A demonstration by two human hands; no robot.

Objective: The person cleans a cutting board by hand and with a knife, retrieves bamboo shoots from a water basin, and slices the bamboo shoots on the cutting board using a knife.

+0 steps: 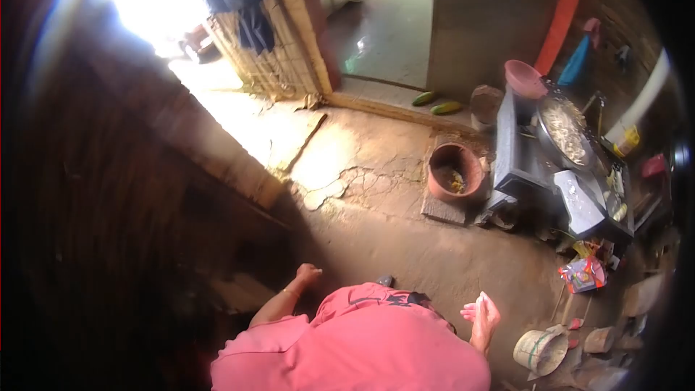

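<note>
My left hand [309, 273] is at the lower middle, left of my pink shirt, over the dirt floor. Its fingers are curled closed, and I see nothing plainly held in them. On the other side of the shirt, my right hand [483, 315] is raised with fingers partly spread and nothing clear in it. Its fingertips look whitish. Neither hand touches an object. A pale bucket [531, 350] lies on its side below and to the right of my right hand.
A brown clay pot [443, 176] stands on a slab. To its right, a counter [510, 163] bears a wide pan of pale pieces [563, 130] and a pink bowl [525, 80]. Two green fruits [446, 108] lie by the doorway. A colourful packet [583, 275] hangs over cluttered ground.
</note>
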